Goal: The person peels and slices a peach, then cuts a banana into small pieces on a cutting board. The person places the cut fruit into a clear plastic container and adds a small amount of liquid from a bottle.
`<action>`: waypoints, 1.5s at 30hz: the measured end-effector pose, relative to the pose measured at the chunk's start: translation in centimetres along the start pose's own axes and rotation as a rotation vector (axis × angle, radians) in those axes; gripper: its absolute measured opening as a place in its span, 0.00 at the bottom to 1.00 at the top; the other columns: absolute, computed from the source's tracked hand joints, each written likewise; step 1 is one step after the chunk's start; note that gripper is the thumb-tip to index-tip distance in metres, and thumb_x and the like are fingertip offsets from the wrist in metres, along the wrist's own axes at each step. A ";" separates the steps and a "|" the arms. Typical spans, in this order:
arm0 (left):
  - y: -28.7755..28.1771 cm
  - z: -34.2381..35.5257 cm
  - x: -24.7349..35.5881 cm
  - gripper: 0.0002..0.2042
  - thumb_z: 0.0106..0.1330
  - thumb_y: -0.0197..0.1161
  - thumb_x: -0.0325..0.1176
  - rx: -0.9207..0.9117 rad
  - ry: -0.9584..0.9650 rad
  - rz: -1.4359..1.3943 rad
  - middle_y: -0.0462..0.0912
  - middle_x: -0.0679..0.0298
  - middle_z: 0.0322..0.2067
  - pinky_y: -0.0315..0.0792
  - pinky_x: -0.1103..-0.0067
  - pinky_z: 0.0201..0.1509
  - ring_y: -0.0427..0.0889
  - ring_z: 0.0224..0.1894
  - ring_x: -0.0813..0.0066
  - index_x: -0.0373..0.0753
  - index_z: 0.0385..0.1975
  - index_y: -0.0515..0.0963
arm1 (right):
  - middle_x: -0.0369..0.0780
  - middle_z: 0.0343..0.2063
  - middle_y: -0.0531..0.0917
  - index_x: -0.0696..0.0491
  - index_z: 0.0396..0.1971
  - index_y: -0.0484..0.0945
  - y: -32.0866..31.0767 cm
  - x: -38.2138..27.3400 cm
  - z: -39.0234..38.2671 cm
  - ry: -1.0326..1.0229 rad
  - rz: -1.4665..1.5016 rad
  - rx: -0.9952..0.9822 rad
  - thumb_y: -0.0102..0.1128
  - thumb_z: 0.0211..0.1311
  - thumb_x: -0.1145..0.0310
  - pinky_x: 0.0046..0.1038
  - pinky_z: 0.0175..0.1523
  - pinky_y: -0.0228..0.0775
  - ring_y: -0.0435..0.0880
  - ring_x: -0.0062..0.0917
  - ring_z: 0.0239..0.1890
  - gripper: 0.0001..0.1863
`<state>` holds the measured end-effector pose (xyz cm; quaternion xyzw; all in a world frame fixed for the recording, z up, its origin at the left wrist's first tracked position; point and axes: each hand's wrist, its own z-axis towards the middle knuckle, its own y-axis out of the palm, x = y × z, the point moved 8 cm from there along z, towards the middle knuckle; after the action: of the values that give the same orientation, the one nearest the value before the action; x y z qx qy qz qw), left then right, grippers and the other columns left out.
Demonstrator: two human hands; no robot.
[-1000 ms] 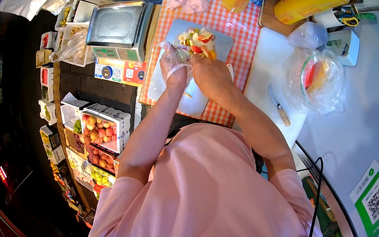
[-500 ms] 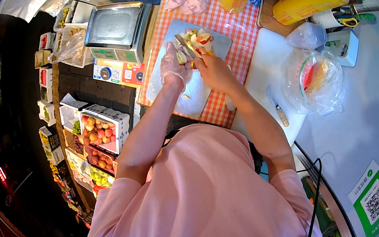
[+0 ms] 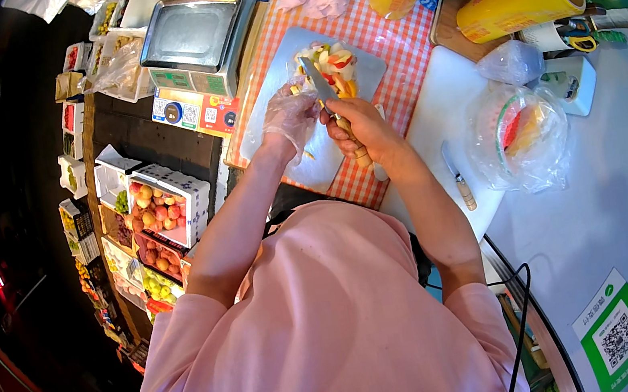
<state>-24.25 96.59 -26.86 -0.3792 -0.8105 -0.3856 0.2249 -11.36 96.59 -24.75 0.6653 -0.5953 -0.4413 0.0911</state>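
Right hand (image 3: 365, 127) has its fingers wrapped tight round the wooden handle of a knife (image 3: 324, 89), blade angled up toward the pile of cut fruit (image 3: 331, 64). That pile sits at the far end of the grey cutting board (image 3: 280, 132), on the red-checked cloth (image 3: 396, 38).

Left hand (image 3: 287, 115), in a clear plastic glove, is curled with fingertips down at the near edge of the fruit, just beside the blade. Can't tell if it pinches a piece or only presses.

Risks, as I read it:
- gloved fingers sit right next to the edge; a slip on wet fruit could nick glove or finger
- loose glove film could snag under the blade
- pieces near the board's far edge could get pushed off onto the cloth

Second knife (image 3: 455, 175) lies apart on the white tabletop (image 3: 580, 237), by the bagged fruit bowl (image 3: 522, 134).
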 end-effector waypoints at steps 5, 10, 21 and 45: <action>-0.6 -3.3 0.9 0.19 0.66 0.60 0.20 0.024 -0.016 -0.081 0.81 0.57 0.35 0.72 0.80 0.38 0.75 0.31 0.75 0.38 0.57 0.70 | 0.34 0.15 0.69 0.56 0.33 0.73 0.7 1.9 -0.5 -0.045 -0.036 0.028 0.49 0.74 0.55 0.24 0.18 0.59 0.67 0.18 0.13 0.18; -1.3 -6.8 2.3 0.18 0.69 0.62 0.24 0.025 -0.012 -0.024 0.82 0.58 0.40 0.74 0.84 0.38 0.78 0.35 0.77 0.40 0.58 0.72 | 0.40 0.17 0.76 0.56 0.30 0.73 2.4 -1.1 -3.0 -0.688 -1.162 0.422 0.52 0.73 0.60 0.34 0.22 0.70 0.78 0.32 0.16 0.15; -1.9 -12.1 3.0 0.15 0.70 0.61 0.33 -0.075 0.091 -0.285 0.79 0.57 0.35 0.72 0.81 0.33 0.76 0.30 0.73 0.34 0.53 0.74 | 0.42 0.19 0.79 0.55 0.27 0.73 9.2 -0.9 -7.1 -0.970 -1.674 0.431 0.58 0.68 0.65 0.36 0.22 0.75 0.81 0.39 0.18 0.11; -5.4 -12.4 -3.6 0.13 0.72 0.58 0.36 0.238 -0.123 -0.531 0.74 0.63 0.29 0.69 0.81 0.29 0.72 0.26 0.75 0.37 0.50 0.77 | 0.39 0.21 0.78 0.54 0.33 0.74 9.0 4.5 -6.7 -0.909 -1.941 0.464 0.59 0.64 0.67 0.31 0.23 0.77 0.84 0.30 0.20 0.06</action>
<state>-25.42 82.93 -24.20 -0.1478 -0.9329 -0.3097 0.1096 -13.55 87.51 -17.17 0.6270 0.1355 -0.4066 -0.6506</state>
